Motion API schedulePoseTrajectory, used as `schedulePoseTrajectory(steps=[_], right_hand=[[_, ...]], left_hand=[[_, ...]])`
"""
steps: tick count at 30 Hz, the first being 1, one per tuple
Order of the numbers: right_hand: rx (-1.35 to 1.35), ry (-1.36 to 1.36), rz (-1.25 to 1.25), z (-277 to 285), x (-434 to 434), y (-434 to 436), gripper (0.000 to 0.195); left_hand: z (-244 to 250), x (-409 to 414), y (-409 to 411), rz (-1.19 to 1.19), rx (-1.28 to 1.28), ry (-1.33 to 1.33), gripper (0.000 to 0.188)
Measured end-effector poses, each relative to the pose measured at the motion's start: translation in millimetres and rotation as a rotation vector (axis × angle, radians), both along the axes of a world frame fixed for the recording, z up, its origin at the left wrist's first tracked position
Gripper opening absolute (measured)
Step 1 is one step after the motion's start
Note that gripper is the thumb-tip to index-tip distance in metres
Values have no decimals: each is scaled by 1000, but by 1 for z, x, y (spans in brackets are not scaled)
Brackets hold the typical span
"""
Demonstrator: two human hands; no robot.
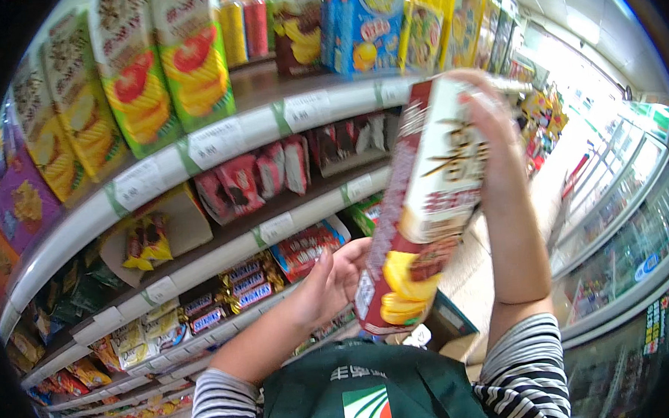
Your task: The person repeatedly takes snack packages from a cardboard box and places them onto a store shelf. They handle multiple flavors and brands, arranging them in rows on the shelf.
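Observation:
A tall snack carton (pixel 426 221), dark red and white with pictures of ridged yellow crisps, leans to the right in front of me. My right hand (pixel 491 110) grips its upper end from the right side. Close by the carton's lower left edge is my left hand (pixel 335 274), thumb up and fingers curled. Its fingertips pass behind the carton, so I cannot tell whether they grip it. On the upper shelf (pixel 255 99), similar green and yellow cartons (pixel 196 63) stand at the left. A brown carton (pixel 300 35) of like design stands farther right, beside blue boxes (pixel 373 31).
Lower shelves hold pink packets (pixel 248 179), yellow sachets (pixel 146 241) in an open box and Snickers bars (pixel 250 284). A glass-fronted display cooler (pixel 613 217) lines the right side of the aisle. An open cardboard box (pixel 454 319) lies low behind the held carton.

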State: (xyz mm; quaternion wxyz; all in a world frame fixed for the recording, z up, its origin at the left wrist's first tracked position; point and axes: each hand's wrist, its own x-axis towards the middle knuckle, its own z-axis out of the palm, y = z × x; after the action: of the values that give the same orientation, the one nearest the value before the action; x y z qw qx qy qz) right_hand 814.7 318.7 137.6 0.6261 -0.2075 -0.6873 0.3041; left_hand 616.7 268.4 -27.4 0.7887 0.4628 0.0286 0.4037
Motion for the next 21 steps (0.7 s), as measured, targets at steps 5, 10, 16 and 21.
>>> schedulePoseTrajectory(steps=[5,10,16,21], right_hand=[[-665,263,173,-117,6,38,30],[-1106,354,149,-191,14,42,51],[-1228,490,278,-252,35,38,52],[-1218,507,275,-261,46,34,52]], left_hand=[[-11,34,-8,-182,-436,95,94],[-60,43,8,-427,-799,-297,71],[-78,56,8,-316,-916,-125,63],[-64,65,7,-224,-953,41,67]])
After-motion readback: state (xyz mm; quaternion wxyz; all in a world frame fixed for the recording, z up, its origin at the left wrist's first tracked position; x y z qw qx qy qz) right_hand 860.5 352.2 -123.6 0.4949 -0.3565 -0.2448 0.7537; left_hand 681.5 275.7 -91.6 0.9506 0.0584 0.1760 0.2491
